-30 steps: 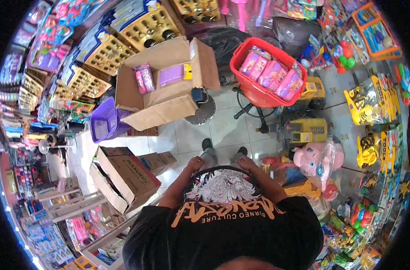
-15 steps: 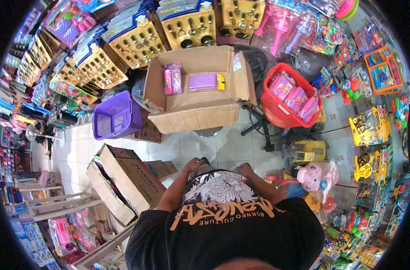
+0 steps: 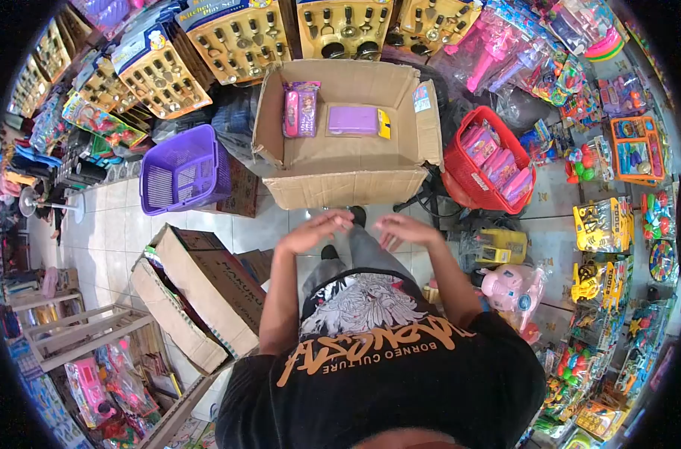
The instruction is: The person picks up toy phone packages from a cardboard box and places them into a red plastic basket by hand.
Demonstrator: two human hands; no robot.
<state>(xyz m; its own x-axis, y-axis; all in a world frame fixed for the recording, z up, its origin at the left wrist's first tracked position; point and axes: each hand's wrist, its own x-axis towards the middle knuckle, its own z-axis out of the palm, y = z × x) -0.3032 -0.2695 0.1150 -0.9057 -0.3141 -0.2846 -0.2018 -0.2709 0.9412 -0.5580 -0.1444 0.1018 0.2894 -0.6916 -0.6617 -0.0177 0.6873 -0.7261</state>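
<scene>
My left hand (image 3: 319,229) hangs in the air before my legs, fingers stretched out and holding nothing. Level with it, my right hand (image 3: 405,230) is also open, its fingers spread and bent slightly down. Both are just short of the near wall of an open cardboard box (image 3: 348,187), apart from it. Inside the box lie a pink and purple packaged set (image 3: 301,110) and a flat purple case (image 3: 354,120) with a yellow label. To the right, a red basket (image 3: 479,183) holds several pink packages (image 3: 497,161).
A purple basket (image 3: 183,172) stands left of the box. Nearer on the left is a large, partly open carton (image 3: 206,292). Packaged kitchen play sets (image 3: 239,45) line the back. A wrapped pink toy (image 3: 512,292) and hanging toy packs (image 3: 603,224) crowd the right.
Both hands have come up and forward from beside my hips toward the box, fingers opening out. One foot has stepped forward, and the view has shifted a little. The box's contents stay put.
</scene>
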